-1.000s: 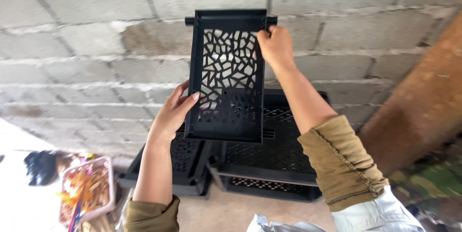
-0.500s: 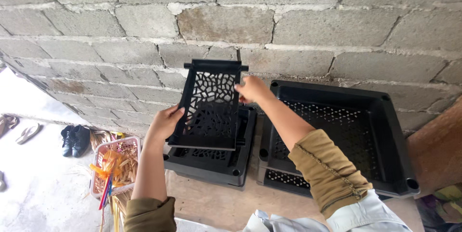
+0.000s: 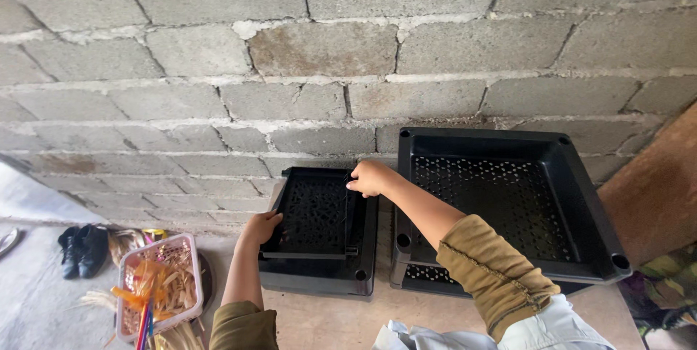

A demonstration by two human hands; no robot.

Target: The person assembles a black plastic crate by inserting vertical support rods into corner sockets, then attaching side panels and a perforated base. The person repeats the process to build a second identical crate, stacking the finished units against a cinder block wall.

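Starting at the far left, a pair of dark shoes (image 3: pixel 82 248) sits on the grey concrete floor (image 3: pixel 36 299), out of the way of the work. Just beside them I see a clear plastic tub with a pink rim (image 3: pixel 161 293); it holds straw-coloured dry strips and some orange and red ribbon-like pieces, loosely heaped.

Next comes my left hand (image 3: pixel 263 227). It grips the near left edge of a flat black perforated plastic panel (image 3: pixel 314 213), fingers curled under the rim, so that corner stays level. The panel lies inside the mouth of a small black plastic crate (image 3: pixel 319 274) that stands on the floor against the grey block wall (image 3: pixel 327 52). I cannot tell whether the panel rests on the crate's bottom or hangs just above it.

My right hand (image 3: pixel 370 178) is closed on the panel's far right corner, near the wall. Holding opposite corners looks to me like the way to keep the panel square to the crate.

To the right, just beside the small crate, stands a larger black plastic crate with a perforated floor (image 3: pixel 501 205). I see nothing inside it. One or more like crates seem stacked beneath it.
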